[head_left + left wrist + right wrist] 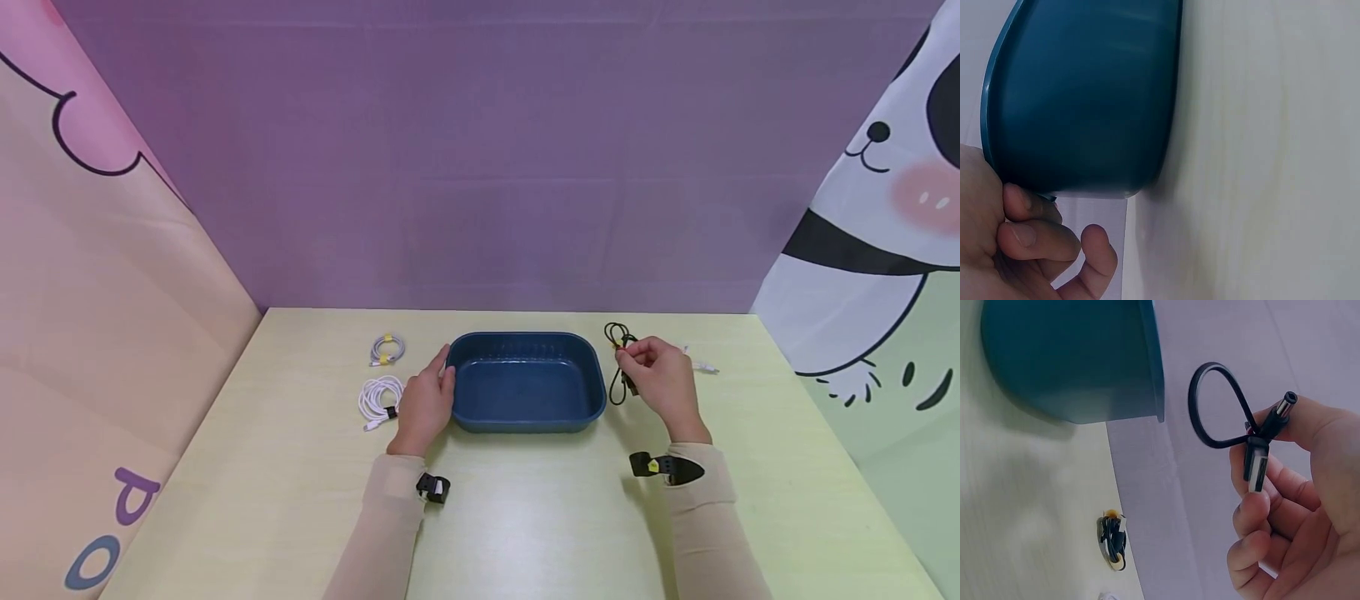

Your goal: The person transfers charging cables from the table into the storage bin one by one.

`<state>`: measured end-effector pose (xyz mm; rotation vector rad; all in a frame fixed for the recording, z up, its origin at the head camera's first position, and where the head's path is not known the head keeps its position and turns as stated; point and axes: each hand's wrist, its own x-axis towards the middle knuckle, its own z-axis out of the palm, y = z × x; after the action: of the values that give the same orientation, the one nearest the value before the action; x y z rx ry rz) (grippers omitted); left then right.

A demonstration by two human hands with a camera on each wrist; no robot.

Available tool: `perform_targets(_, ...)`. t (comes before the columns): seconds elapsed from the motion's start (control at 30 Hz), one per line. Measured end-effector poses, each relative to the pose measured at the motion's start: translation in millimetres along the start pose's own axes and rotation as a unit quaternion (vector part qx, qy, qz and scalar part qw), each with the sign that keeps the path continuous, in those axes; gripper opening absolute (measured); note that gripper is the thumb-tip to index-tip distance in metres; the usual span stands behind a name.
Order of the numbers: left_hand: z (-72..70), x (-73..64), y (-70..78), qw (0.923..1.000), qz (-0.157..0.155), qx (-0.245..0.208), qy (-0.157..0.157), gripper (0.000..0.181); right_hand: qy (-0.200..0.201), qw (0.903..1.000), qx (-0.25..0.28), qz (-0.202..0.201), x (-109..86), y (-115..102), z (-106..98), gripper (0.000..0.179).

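A dark blue rectangular bin sits on the table. My left hand touches its left end near the rim, fingers loosely bent in the left wrist view, around the outside of the bin wall. To the right of the bin, my right hand pinches a bundled black cable between thumb and fingertips, raised above the table. The right wrist view shows a USB plug and a round barrel plug sticking out of that grip, beside a cable loop.
Left of the bin lie a coiled grey cable with yellow ties and a coiled white cable with a black tie. Beyond my right hand are a white cable and another black cable bundle. A purple cloth hangs behind the table.
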<state>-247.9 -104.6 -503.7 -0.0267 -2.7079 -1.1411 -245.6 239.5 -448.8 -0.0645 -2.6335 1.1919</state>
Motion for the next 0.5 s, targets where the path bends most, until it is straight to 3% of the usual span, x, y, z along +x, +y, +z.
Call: perform_targets(0.5, -0.9, -0.3, 2.3, 1.0, -0.006, 0.004, -0.003, 0.046, -0.006, 0.9999, 0.009, 0.001, -0.1, -3.4, 2.8, 0.023)
